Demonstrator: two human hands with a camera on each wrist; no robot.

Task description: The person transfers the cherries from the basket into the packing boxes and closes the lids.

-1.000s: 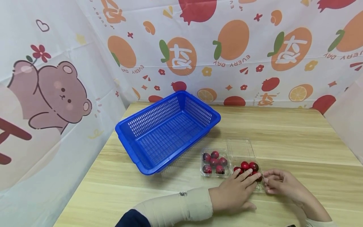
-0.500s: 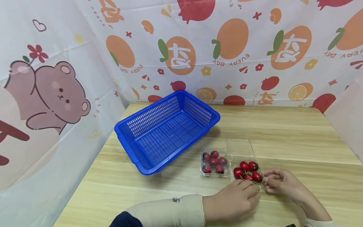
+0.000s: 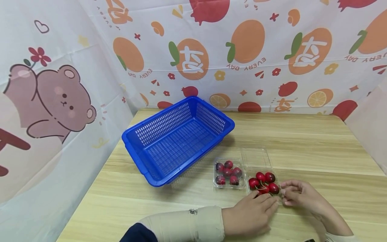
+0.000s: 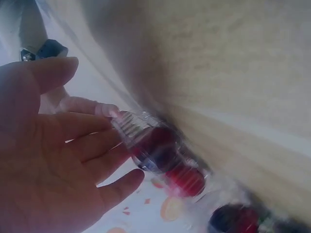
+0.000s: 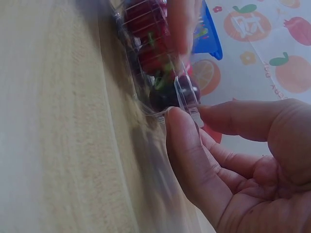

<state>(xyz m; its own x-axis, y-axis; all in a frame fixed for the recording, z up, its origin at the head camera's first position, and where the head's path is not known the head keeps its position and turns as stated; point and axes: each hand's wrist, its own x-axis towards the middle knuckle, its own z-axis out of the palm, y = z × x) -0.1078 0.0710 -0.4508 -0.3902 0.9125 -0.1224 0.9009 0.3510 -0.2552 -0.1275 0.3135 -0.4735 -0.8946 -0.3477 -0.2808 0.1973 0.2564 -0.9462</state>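
Observation:
An open clear plastic box holds several red cherries (image 3: 270, 177) with green stems; its lid (image 3: 257, 158) lies folded back on the table. My left hand (image 3: 252, 211) reaches across the near side of the box, its fingers extended over the nearest cherries and partly hiding them. In the left wrist view, that hand's fingers look nearly straight beside the box wall. My right hand (image 3: 302, 198) pinches the right edge of the box between thumb (image 5: 182, 141) and index finger (image 5: 238, 119). Left of it sits a closed clear box (image 3: 228, 173) with more cherries inside.
A blue perforated basket (image 3: 178, 134) stands at the back left on the wooden table (image 3: 317, 144), with no fruit in it. Fruit-printed cloth (image 3: 220, 67) hangs behind the table, and a bear-printed sheet (image 3: 60, 97) at the left.
My left hand has drawn back toward the near edge of the box, uncovering more cherries, and its curled fingers have straightened over the last half second. The right hand stays in place.

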